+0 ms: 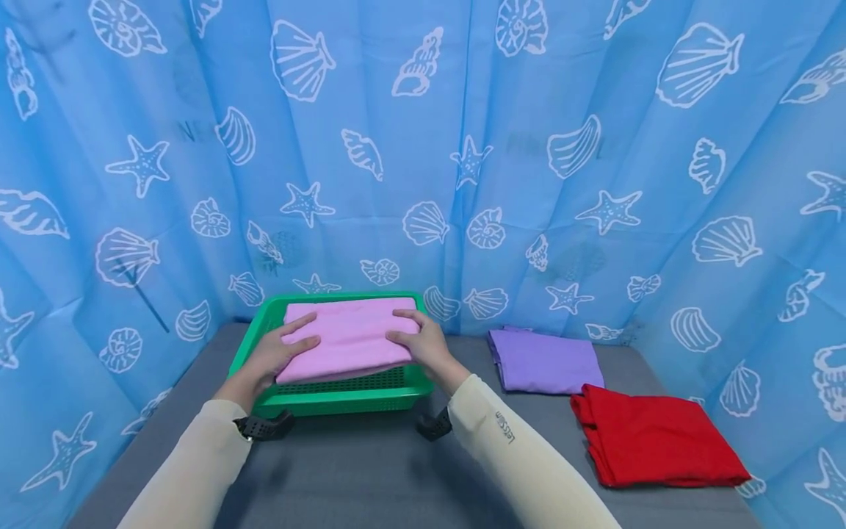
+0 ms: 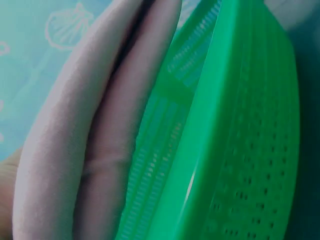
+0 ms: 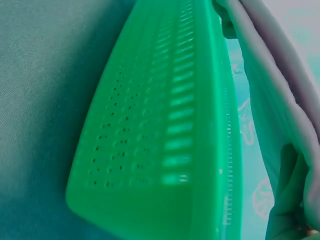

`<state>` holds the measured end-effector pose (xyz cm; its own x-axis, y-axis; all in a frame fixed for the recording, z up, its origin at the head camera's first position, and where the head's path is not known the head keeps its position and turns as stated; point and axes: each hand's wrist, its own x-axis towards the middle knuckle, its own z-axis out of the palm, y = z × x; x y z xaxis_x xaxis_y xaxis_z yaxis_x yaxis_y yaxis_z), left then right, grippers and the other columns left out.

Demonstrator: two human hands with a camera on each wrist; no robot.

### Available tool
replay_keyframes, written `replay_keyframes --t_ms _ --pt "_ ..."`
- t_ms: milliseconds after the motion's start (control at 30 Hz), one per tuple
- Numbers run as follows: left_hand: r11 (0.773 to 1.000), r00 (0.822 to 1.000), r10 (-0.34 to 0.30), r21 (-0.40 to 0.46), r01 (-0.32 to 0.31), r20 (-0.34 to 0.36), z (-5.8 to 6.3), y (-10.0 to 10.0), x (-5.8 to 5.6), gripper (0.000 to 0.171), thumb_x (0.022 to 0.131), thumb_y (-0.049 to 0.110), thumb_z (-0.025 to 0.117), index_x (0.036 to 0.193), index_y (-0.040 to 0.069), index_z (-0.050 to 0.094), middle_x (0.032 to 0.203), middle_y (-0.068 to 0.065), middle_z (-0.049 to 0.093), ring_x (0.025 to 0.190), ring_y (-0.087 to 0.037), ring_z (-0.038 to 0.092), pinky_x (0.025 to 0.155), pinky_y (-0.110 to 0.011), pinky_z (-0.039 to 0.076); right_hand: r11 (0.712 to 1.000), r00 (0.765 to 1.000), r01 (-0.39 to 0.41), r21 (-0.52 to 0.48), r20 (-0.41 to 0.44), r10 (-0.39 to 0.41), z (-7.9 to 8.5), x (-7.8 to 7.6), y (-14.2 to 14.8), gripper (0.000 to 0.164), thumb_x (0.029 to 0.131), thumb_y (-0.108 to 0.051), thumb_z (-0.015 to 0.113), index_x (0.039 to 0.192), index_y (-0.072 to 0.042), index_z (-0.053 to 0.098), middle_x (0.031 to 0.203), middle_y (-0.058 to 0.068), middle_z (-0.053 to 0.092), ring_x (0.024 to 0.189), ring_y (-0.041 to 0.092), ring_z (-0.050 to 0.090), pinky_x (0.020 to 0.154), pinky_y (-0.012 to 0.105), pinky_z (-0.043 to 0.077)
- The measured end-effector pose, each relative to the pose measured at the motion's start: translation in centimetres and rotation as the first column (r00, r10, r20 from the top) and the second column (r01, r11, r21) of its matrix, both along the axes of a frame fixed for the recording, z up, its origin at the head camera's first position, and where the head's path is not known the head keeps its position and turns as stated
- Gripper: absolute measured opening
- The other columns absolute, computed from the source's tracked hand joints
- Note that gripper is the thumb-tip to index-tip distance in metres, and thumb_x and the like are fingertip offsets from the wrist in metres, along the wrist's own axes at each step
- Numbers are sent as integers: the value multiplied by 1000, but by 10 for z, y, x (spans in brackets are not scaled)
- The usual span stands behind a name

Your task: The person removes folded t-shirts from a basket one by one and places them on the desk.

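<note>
A folded pink cloth (image 1: 350,334) is held level over a green plastic basket (image 1: 344,402) by both hands. My left hand (image 1: 274,356) grips its left side, thumb and finger on top. On the right side my right hand (image 1: 426,344) grips it the same way, with fingers (image 3: 290,185) showing under the cloth in the right wrist view. From the left wrist, the folded layers of the pink cloth (image 2: 55,135) stand apart from the basket's rim (image 2: 200,130). Through the gap below the cloth, the basket's slotted floor shows.
To the right of the basket a folded purple cloth (image 1: 545,360) lies on the grey table (image 1: 344,477). Nearer the right front is a folded red cloth (image 1: 661,437). A blue curtain (image 1: 396,162) with white shells hangs behind and at both sides.
</note>
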<state>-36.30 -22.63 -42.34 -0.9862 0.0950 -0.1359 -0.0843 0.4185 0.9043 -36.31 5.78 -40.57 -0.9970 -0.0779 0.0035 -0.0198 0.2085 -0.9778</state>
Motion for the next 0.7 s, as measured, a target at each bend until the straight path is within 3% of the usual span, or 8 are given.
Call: replay_keyframes --t_ms 100,267,533,700 --pt "999 1000 6 44 -6 -2 5 7 7 77 90 46 69 155 30 32 164 -18 11 149 -41 14 107 -50 39 1000 1000 -8 -11 2 8 1 3 9 47 87 -17 75 132 -19 63 150 14 43 109 26 58 81 33 55" --pt "999 1000 13 49 -13 -8 9 23 15 73 91 43 69 154 31 34 164 -19 11 148 -41 14 97 -40 48 1000 1000 -27 -6 1 27 0 10 28 50 88 -22 75 136 -19 60 150 14 44 110 25 60 84 35 55" --pt "999 999 26 31 -25 -30 7 48 23 71 90 40 70 152 29 38 162 -21 16 148 -44 13 104 -51 43 999 999 -36 15 -13 36 2 24 53 53 88 -14 73 138 -7 56 144 24 48 93 19 62 75 31 56" --pt "999 999 32 -2 -32 -43 2 60 28 70 89 40 72 151 28 41 160 -23 22 146 -46 16 107 -58 37 999 1000 -14 32 -14 14 -6 32 64 52 86 -18 76 136 -11 59 140 22 53 87 16 62 72 27 53"
